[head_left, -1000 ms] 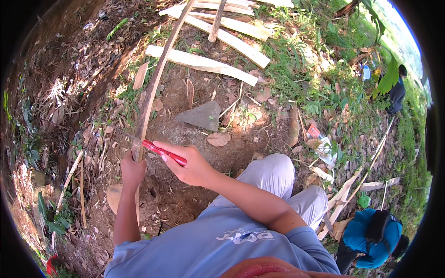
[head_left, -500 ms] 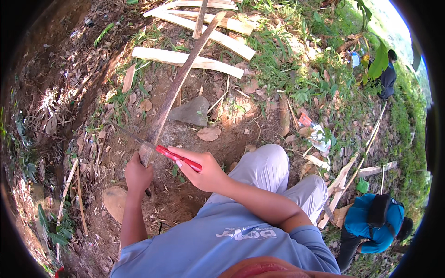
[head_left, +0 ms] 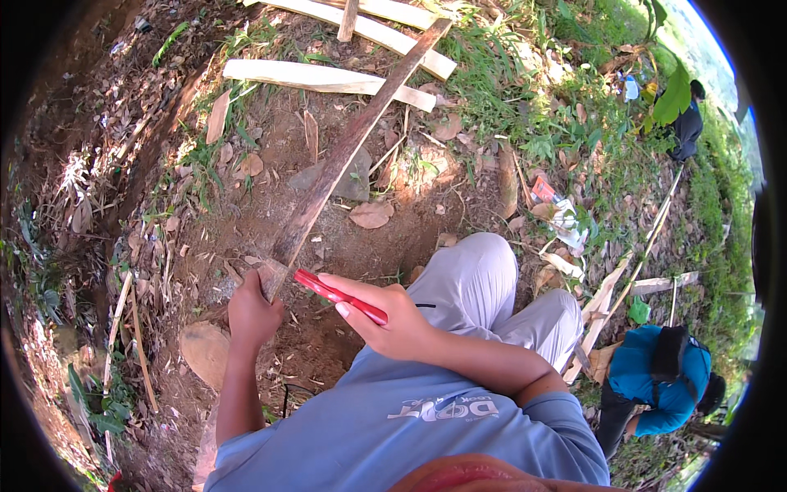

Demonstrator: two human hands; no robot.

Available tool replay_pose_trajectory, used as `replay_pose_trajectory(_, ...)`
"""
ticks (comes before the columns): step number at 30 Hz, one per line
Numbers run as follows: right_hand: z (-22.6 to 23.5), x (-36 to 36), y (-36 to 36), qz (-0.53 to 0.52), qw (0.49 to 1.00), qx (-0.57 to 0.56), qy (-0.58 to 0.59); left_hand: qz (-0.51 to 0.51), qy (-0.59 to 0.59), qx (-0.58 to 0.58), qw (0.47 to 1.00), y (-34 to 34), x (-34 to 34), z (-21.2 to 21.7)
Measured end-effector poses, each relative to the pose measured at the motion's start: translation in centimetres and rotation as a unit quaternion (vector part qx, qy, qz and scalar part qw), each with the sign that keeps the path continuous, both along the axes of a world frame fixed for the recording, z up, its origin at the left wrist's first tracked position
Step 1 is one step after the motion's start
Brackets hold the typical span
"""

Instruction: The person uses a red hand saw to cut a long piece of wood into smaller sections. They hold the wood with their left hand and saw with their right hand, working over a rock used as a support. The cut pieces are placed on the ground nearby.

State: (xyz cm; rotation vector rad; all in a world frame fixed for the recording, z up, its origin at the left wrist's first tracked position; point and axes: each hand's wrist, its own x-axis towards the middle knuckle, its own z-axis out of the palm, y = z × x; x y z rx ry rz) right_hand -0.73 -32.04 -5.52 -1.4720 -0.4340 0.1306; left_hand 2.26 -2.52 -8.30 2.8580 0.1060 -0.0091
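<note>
So I'm using the grey stone [head_left: 357, 176] on the dirt as the landmark here, since pretty much everything sits around it. The long wooden strip [head_left: 373, 119], dark on its broad face, slants right across in front of the stone, with its near end below and left of it and its far end up past it to the right, overlapping a couple of pale boards [head_left: 320, 78]. The left hand [head_left: 254, 312], below and left of the stone, is closed around that near end. The right hand [head_left: 398, 328] is below the stone and a bit to the right, fingers wrapped round the handle of a red-handled knife [head_left: 340, 297] — thumb lying along the handle. The knife points left to the strip, just beside the left hand, and its blade crosses the wood there, though I can't tell exactly how the edge sits. A dry brown leaf [head_left: 372, 215] lies just below the stone, and a tan rounded block [head_left: 205, 353] is further down and to the left of it. Off to the right of the stone there's a crumpled white-and-orange wrapper [head_left: 564, 220] in the litter. Well apart from the stone, lower right, a person in a blue top [head_left: 676, 373] is bent over — another person in dark clothes [head_left: 687, 131] is way out to its right, near the greenery.
</note>
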Motion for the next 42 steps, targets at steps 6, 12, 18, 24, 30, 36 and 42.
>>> replay_pose_trajectory(6,-0.7,-0.4,-1.5,-0.003,0.999,-0.031,0.01,-0.018,0.035,0.012,0.999,-0.7,-0.6,0.0)
replay_pose_trajectory(12,-1.0,-1.3,-1.9,-0.002,0.999,-0.052,0.003,-0.027,0.078,0.064,0.995,-1.8,-0.6,0.0)
replay_pose_trajectory(18,-1.4,-0.9,-1.1,-0.022,0.995,-0.082,-0.054,-0.015,-0.076,0.105,0.991,-2.0,-2.8,-1.5)
replay_pose_trajectory(24,-1.2,-0.7,-1.0,-0.015,0.988,-0.128,-0.082,-0.022,-0.094,0.096,0.991,0.2,-4.4,-1.1)
replay_pose_trajectory(30,-0.4,-1.0,-0.8,-0.01,0.985,-0.147,-0.084,-0.018,0.01,0.078,0.997,1.3,-4.4,-1.3)
replay_pose_trajectory(36,2.8,-0.2,-0.1,-0.01,0.983,-0.146,-0.107,-0.001,-0.048,0.014,0.999,1.0,-1.8,0.4)
replay_pose_trajectory(42,4.0,5.3,4.5,-0.035,0.986,-0.098,-0.129,0.022,-0.057,0.009,0.998,3.4,2.9,1.5)
